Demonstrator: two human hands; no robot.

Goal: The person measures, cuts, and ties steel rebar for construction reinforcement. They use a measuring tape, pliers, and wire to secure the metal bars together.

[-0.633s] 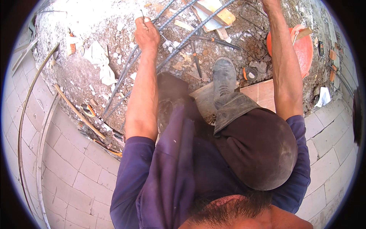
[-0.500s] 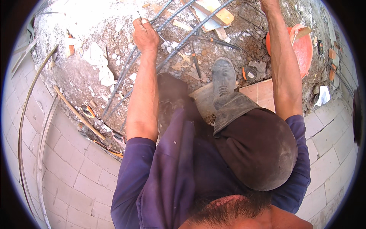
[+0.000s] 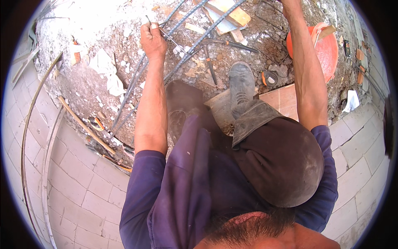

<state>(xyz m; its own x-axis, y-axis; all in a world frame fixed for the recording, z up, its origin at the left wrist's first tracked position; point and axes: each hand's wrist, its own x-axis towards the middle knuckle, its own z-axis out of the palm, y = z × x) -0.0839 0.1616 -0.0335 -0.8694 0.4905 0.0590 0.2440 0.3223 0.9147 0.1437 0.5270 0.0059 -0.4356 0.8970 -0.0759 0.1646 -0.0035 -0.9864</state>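
Note:
My left hand [image 3: 154, 40] is closed around a thin steel rod [image 3: 175, 42], its thumb uppermost. One bent tip of the rod sticks out above the fist, and the rest slants down among the ribbed rebar bars [image 3: 215, 27]. These bars run diagonally from the top edge toward the lower left, passing close beside the fist. At the top edge my right hand [image 3: 291, 4] is cut off by the picture, so its fingers and anything in them are hidden. Pincers [image 3: 212, 65] with dark handles lie spread on the rubble just right of the bars.
An orange-red basin [image 3: 329, 62] with a wooden-handled tool stands beside my right forearm. A tape measure [image 3: 270, 78] lies near my shoe [image 3: 241, 85]. Wood offcuts [image 3: 232, 12] rest beyond the bars. On the left are a wooden stick [image 3: 85, 124] and long curved strips [image 3: 28, 120] over paving.
My left hand has shifted slightly left with the thin rod, and its thumb shows more. The upper ends of the rebar bars have also moved a little left. My right arm has hardly moved.

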